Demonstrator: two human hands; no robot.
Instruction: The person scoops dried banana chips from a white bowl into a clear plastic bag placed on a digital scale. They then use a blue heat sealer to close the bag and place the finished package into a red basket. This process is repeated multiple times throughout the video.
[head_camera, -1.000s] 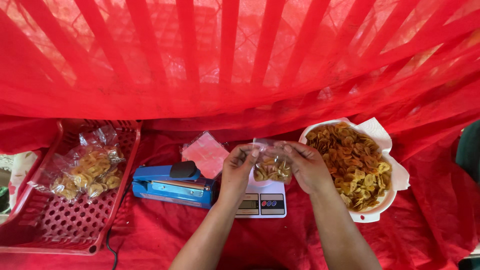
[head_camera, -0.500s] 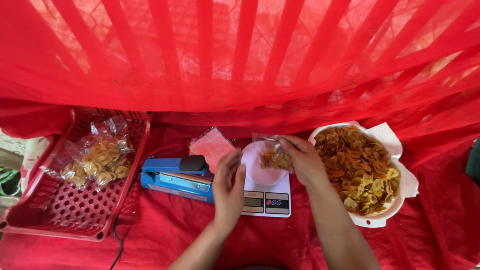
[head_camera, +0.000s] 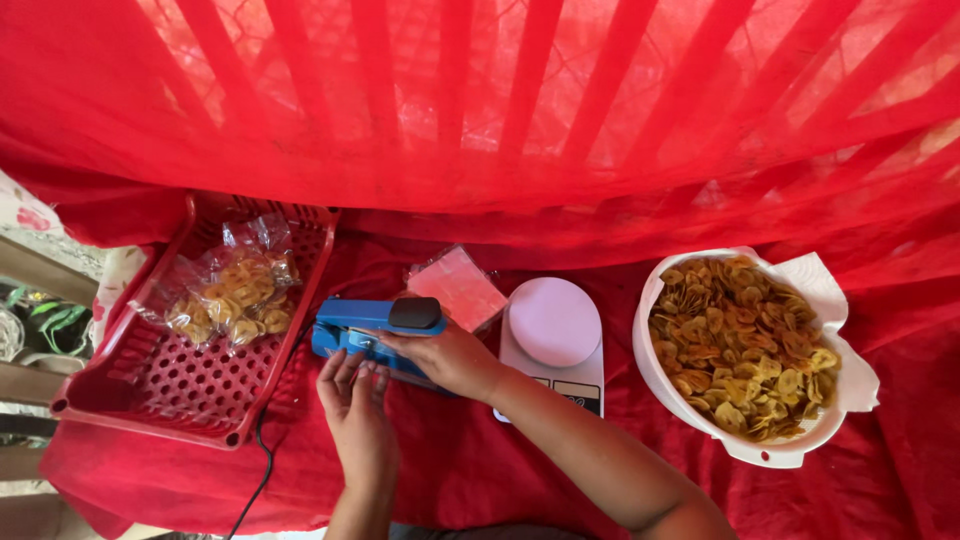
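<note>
While both hands meet at the blue plastic heat sealer with its black knob (head_camera: 375, 330), the left hand (head_camera: 352, 400) lies flat, fingers released, against its near edge. The right hand (head_camera: 445, 358) rests over the body; whether its grip clenches anything is hidden. Beyond lie a white round-topped scale (head_camera: 553, 330) and a red slotted plastic basket (head_camera: 160, 385).

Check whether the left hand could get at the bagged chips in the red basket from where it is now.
Probably yes. The left hand lies at the blue sealer, beside the red basket. The bagged chips lie uncovered in it, with only its low rim between.
</note>
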